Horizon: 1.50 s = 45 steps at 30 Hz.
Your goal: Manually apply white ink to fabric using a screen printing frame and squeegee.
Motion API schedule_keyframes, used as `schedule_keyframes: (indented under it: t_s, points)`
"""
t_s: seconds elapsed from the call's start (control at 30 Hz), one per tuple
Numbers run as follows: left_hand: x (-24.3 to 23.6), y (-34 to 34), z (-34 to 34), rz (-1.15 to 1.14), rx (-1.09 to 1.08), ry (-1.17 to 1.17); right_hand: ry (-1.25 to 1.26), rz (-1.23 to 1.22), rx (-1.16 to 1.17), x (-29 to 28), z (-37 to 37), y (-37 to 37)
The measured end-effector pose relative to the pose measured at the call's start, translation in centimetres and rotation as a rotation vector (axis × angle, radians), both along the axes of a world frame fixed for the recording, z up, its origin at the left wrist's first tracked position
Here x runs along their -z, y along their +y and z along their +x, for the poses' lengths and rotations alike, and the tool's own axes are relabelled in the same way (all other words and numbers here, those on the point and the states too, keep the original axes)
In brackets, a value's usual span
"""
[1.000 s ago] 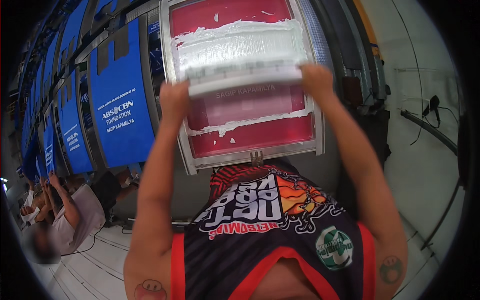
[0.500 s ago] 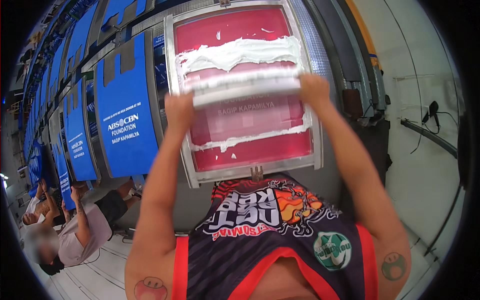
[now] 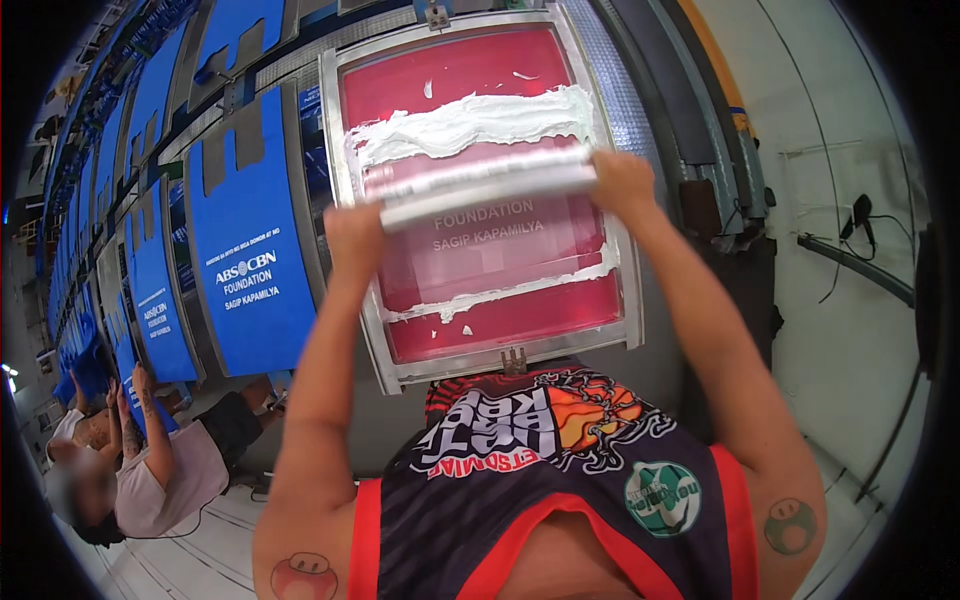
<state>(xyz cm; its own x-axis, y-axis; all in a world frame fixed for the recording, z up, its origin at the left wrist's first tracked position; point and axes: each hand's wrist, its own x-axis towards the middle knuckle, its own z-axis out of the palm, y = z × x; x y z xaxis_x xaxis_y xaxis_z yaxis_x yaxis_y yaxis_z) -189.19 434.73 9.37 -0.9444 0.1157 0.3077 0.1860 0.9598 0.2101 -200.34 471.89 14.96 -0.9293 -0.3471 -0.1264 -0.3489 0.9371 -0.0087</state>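
Both my hands grip a long pale squeegee (image 3: 490,193) that lies crosswise over a screen-printing frame (image 3: 385,372). My left hand (image 3: 355,238) is closed round its left end, and my right hand (image 3: 622,182) round its right end. Motion smears the squeegee, and whether its lower edge touches the mesh cannot be made out. The frame has metal sides and a red mesh (image 3: 460,68) with a paler printed middle. Thick white ink (image 3: 480,122) lies in a band beyond the squeegee. A thinner white ink line (image 3: 500,292) runs across nearer to me.
Blue printed bags (image 3: 245,250) lie flat on boards in rows to the left. At the lower left, another person (image 3: 175,470) handles blue material, with someone else beside them. A metal clamp (image 3: 514,360) sits at the frame's near edge. Dark rails (image 3: 690,110) run along the right.
The squeegee has shifted slightly away from me over the mesh, baring more of the lettering. My view has tilted a little. The co-workers' hands and blue material have moved.
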Motion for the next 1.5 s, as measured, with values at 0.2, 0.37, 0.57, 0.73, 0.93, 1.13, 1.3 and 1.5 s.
schedule_keyframes:
  t_s: [0.2,0.37,0.57,0.73,0.93,1.13,1.3,1.5]
  points:
    - [-6.3,1.6,-14.0,-0.295,-0.201,-0.655,-0.119,0.131,-0.024,-2.3,-10.4,-2.7]
    - [-6.6,7.6,-15.2,0.007,0.06,-0.467,0.324,-0.429,-0.041,-2.7,1.3,-2.5]
    - [-9.3,6.2,-19.3,0.072,0.177,-0.455,-0.891,-0.682,0.261,2.8,27.1,-0.2]
    - [-6.1,7.3,-17.4,0.002,0.09,-0.392,-1.035,-0.905,0.667,4.3,28.8,-2.5]
    - [-8.8,6.1,-18.4,-0.016,0.138,-0.414,-0.914,-1.221,0.744,-4.3,29.4,-3.8]
    - [-6.9,8.2,-15.3,-0.104,0.069,-0.427,-0.839,-1.008,0.692,1.5,30.5,-3.1]
    - [-5.7,8.9,-6.5,-0.108,0.03,-0.319,-0.862,-1.031,0.622,2.7,30.6,-3.4]
    - [-4.0,16.3,12.1,0.058,0.086,-0.107,-0.852,-1.027,0.631,3.1,30.0,-2.6]
